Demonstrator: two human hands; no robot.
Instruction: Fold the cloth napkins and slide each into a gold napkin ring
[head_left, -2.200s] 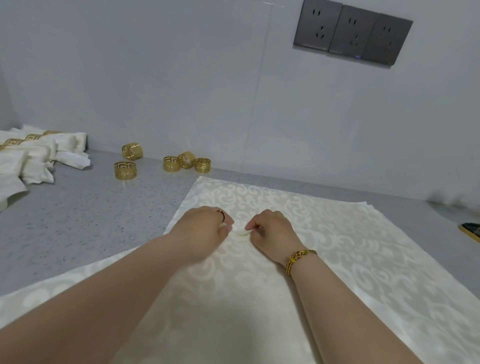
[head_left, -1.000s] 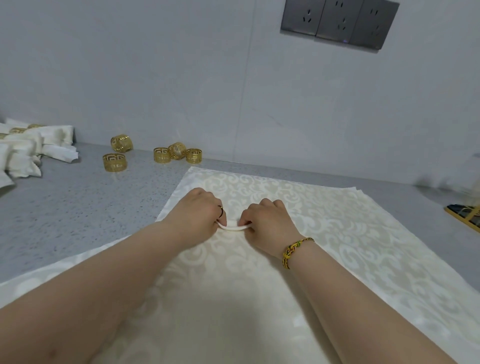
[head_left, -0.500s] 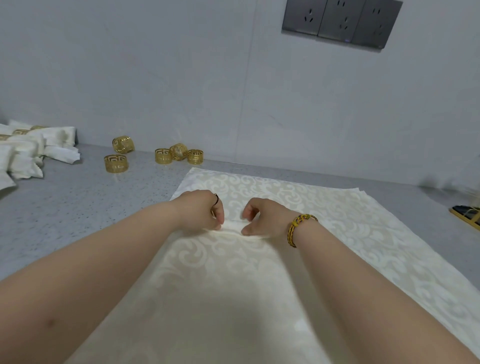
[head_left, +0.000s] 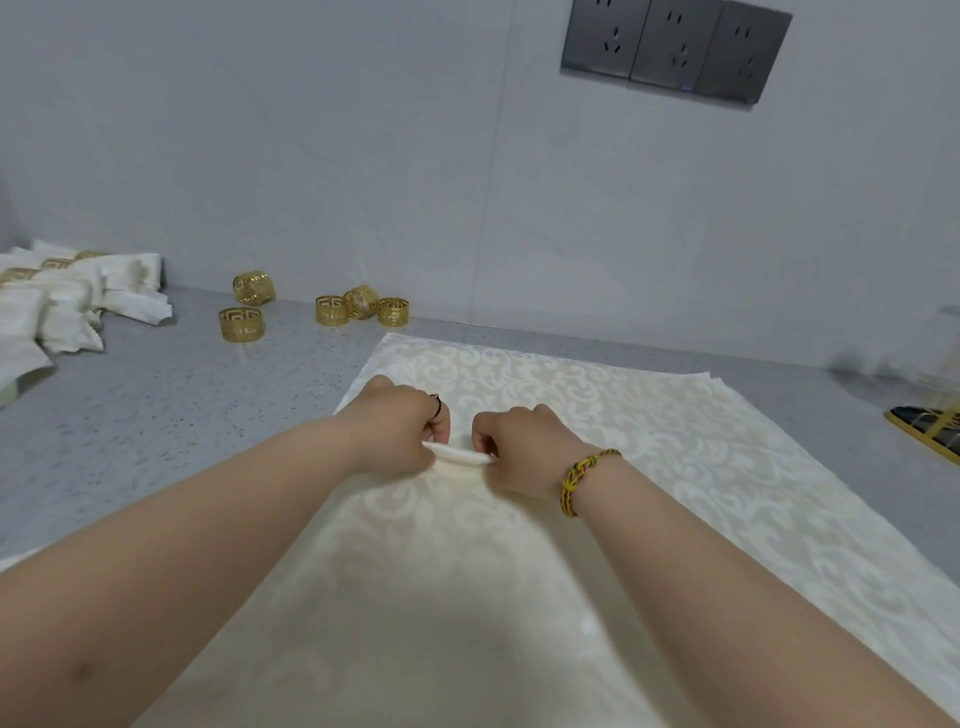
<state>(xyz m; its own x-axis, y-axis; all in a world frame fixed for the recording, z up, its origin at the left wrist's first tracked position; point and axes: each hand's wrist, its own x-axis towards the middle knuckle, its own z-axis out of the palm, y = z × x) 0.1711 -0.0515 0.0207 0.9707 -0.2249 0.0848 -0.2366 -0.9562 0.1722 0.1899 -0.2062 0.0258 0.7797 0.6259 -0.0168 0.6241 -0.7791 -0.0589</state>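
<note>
Fingers (head_left: 439, 427) of left hand (head_left: 395, 431) and right hand (head_left: 524, 452) pinch a raised fold in the cream patterned cloth napkin (head_left: 675, 467) spread on the grey speckled counter (head_left: 156, 415). At ten o'clock lie gold openwork napkin rings (head_left: 241, 325).

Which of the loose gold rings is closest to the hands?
The rightmost ring, last of the trio by the wall, just beyond the napkin's far-left corner; every other ring lies farther left.

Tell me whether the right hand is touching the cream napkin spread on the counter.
Touching. The head view shows the right hand pinching one end of a raised fold in the napkin, with the left hand pinching the other end.
</note>
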